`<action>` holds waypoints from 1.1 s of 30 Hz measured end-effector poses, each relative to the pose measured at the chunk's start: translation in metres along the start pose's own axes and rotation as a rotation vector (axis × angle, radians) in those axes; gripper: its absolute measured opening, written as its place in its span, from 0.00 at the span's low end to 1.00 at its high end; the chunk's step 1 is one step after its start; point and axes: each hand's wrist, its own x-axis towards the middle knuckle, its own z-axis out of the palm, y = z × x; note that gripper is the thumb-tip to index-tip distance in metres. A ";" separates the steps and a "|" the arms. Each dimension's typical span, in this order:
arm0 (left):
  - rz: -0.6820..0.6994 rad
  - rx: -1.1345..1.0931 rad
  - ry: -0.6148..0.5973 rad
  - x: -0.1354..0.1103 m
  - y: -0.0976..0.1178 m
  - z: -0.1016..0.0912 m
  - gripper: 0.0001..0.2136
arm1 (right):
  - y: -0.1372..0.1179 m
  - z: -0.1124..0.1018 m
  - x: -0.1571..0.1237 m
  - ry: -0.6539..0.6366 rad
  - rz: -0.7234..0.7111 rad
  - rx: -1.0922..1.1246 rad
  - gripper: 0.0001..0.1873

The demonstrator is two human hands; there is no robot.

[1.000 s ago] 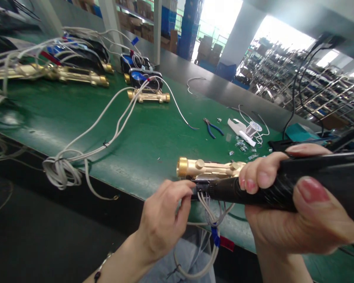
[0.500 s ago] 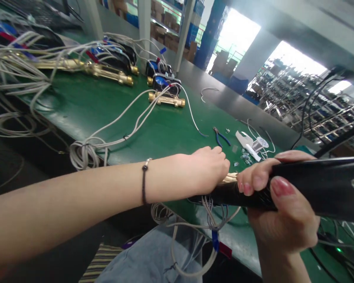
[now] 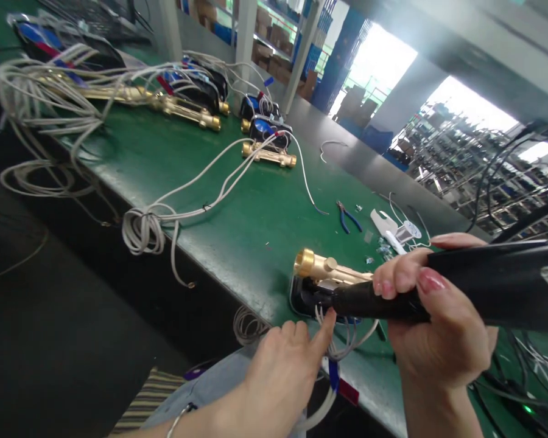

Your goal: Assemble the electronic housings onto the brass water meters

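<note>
My right hand (image 3: 438, 304) is wrapped around a long black cylindrical tool (image 3: 493, 283), whose narrower nose points left. The nose end lies over the black housing (image 3: 304, 298) of a brass meter body (image 3: 333, 271). That brass body lies on the bench with its threaded end facing left. My left hand (image 3: 287, 359) is below the tool's nose, its index finger stretched to the nose end beside the grey cables (image 3: 342, 350). The other fingers are bent and the thumb is hidden. I cannot tell whether the fingertip presses the housing or the tool.
A second brass meter (image 3: 269, 155) with white cables lies farther back on the green bench (image 3: 228, 243). More brass bodies (image 3: 187, 112) and tangled cables (image 3: 50, 109) are at the left. Blue-handled pliers (image 3: 348, 218) and a wire spool (image 3: 408, 231) lie behind the tool.
My left hand has moved from above the brass body down and toward me, uncovering its threaded end. Its index finger is now stretched out. The right hand still holds the black tool in nearly the same place.
</note>
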 end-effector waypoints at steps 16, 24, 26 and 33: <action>0.009 -0.029 -0.064 0.013 0.000 -0.006 0.31 | 0.001 0.014 0.005 0.002 0.036 0.015 0.11; -0.005 -0.036 -0.006 0.011 0.005 -0.002 0.32 | 0.011 0.007 0.012 -0.140 0.072 0.051 0.11; -0.017 -0.041 0.007 0.013 0.007 -0.002 0.32 | 0.014 0.005 0.013 -0.142 0.093 0.071 0.12; 0.087 -0.233 0.111 -0.002 -0.012 -0.005 0.23 | 0.000 0.001 0.009 0.044 0.058 0.077 0.15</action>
